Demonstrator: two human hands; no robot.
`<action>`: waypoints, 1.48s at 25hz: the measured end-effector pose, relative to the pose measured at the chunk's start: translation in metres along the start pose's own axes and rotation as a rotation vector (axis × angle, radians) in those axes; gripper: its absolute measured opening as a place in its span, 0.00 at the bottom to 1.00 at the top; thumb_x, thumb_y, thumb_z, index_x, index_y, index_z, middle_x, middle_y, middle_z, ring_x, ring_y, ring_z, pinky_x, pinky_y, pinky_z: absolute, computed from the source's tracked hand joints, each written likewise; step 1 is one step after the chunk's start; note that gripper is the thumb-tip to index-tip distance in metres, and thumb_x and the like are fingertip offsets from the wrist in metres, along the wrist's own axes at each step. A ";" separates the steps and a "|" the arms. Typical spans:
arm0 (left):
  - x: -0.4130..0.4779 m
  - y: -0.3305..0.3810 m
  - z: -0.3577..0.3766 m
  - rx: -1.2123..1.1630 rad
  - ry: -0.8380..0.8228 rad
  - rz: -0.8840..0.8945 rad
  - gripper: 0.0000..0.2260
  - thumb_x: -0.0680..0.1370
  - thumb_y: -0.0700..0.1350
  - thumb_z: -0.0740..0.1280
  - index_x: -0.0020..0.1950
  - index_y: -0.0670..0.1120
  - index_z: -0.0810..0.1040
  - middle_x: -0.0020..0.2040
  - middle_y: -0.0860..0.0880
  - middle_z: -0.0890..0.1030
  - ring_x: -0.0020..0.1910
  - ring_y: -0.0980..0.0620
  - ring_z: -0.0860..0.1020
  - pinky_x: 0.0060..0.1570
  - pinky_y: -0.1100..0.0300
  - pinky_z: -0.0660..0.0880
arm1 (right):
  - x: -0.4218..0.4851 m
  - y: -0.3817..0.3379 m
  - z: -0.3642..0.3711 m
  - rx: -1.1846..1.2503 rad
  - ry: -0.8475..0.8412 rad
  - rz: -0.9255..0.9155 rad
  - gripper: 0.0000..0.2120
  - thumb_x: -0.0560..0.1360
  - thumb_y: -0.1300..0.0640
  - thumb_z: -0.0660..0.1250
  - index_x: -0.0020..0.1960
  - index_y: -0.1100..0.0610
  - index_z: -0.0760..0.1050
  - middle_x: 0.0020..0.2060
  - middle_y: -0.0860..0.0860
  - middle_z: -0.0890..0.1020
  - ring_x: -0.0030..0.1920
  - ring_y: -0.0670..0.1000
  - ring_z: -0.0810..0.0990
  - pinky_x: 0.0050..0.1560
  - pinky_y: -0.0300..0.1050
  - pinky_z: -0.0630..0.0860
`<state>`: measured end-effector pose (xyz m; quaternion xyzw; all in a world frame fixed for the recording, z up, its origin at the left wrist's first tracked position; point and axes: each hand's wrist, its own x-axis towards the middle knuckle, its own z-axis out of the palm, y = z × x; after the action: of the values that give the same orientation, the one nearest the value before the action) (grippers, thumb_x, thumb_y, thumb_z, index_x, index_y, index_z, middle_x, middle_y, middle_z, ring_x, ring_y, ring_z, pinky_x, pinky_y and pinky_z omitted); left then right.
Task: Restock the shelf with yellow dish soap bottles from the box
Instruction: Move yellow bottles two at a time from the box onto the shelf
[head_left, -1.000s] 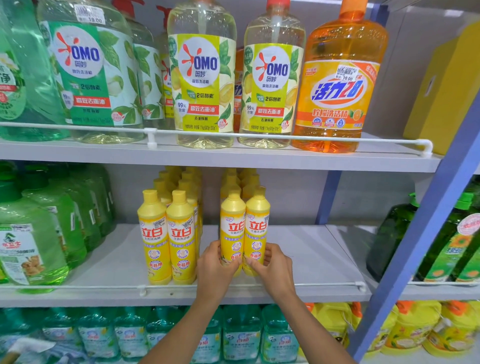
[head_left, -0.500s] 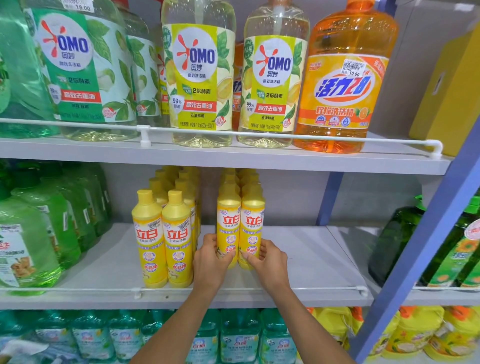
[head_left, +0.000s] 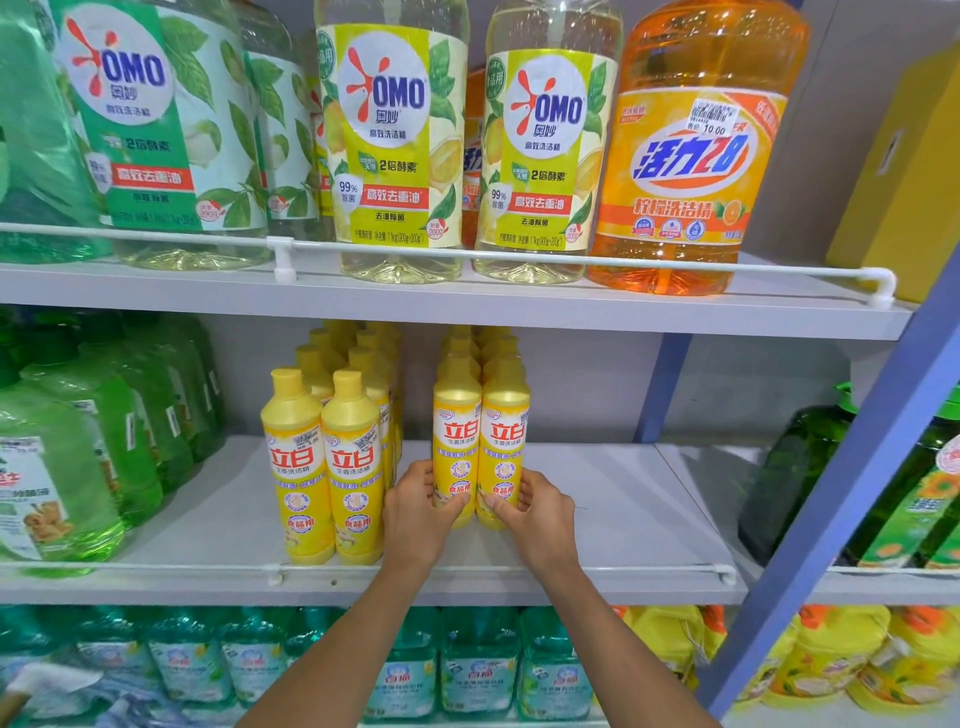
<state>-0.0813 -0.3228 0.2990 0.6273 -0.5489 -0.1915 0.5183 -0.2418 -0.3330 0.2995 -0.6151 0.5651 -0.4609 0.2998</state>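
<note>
Two rows of yellow dish soap bottles stand upright on the grey middle shelf (head_left: 623, 519). The left row's front pair (head_left: 324, 467) stands near the front rail. The right row's front pair sits further back: my left hand (head_left: 421, 514) grips the base of the left bottle (head_left: 456, 441), and my right hand (head_left: 535, 514) grips the base of the right bottle (head_left: 505, 441). Both bottles touch each other and the yellow bottles behind them. The box is out of view.
A white wire rail (head_left: 493, 570) runs along the shelf's front edge. Green detergent jugs (head_left: 78, 457) fill the left of the shelf. Large OMO bottles (head_left: 395, 140) and an orange bottle (head_left: 691, 156) stand above. A blue upright post (head_left: 841, 509) stands at the right.
Both hands have pushed the front pair of the right row back into the shelf, away from the rail, against the bottles behind it. The left row has not moved.
</note>
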 end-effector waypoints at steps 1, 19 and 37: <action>0.000 -0.001 0.000 0.003 -0.003 0.003 0.23 0.69 0.48 0.80 0.61 0.46 0.78 0.53 0.50 0.85 0.48 0.54 0.83 0.51 0.52 0.83 | 0.000 0.000 -0.001 -0.006 0.002 -0.007 0.25 0.71 0.46 0.78 0.63 0.54 0.78 0.51 0.42 0.84 0.49 0.43 0.84 0.52 0.35 0.80; -0.020 0.027 -0.026 0.330 -0.284 0.018 0.21 0.72 0.52 0.72 0.63 0.49 0.74 0.57 0.48 0.81 0.56 0.46 0.80 0.57 0.46 0.79 | -0.018 -0.040 -0.041 -0.497 -0.197 0.007 0.33 0.75 0.38 0.69 0.69 0.60 0.69 0.65 0.59 0.76 0.67 0.59 0.74 0.64 0.54 0.73; -0.270 -0.034 -0.246 0.992 -0.659 0.231 0.33 0.77 0.65 0.63 0.73 0.45 0.65 0.65 0.42 0.74 0.65 0.40 0.72 0.61 0.43 0.74 | -0.314 -0.082 0.018 -1.004 -0.524 -0.209 0.41 0.77 0.31 0.59 0.81 0.55 0.56 0.79 0.56 0.61 0.79 0.58 0.58 0.74 0.59 0.65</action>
<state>0.0469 0.0197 0.2764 0.6381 -0.7688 -0.0395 -0.0161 -0.1713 -0.0159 0.2937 -0.8282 0.5578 0.0045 0.0537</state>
